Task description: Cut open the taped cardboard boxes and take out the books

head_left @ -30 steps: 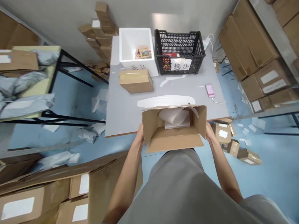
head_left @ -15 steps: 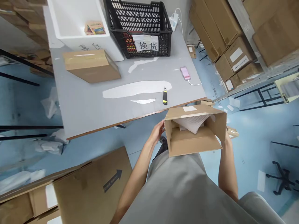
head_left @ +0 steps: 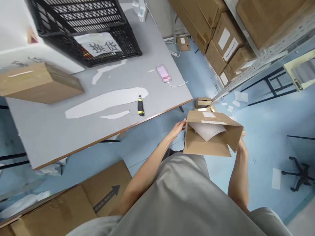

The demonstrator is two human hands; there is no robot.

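One open carton [head_left: 208,148] held before a grey shirt [head_left: 172,193]

The open carton is off the table, between the person's two hands, its mouth facing the body and one flap lowered. Inside, a white wrapping sheet [head_left: 208,130] tapers to a point beneath the top panel. The left hand [head_left: 178,128] holds the left wall, fingers reaching onto its upper edge. The right hand [head_left: 241,146] holds the right wall; its fingertips are hidden, so how far they curl cannot be told.

Just beyond the carton, small boxes [head_left: 203,102] sit on the blue floor [head_left: 261,141]. To the left stands the grey table [head_left: 44,141]. Near its front edge lies a black-and-yellow knife [head_left: 140,105], its tip over a long white patch [head_left: 105,104]. Farther back are a blurred pink phone [head_left: 163,73] on a white cable [head_left: 178,85], a black crate [head_left: 134,49] with a paper label [head_left: 98,44], and a closed brown box [head_left: 41,83]. Stacked cartons [head_left: 227,36] line the far right.
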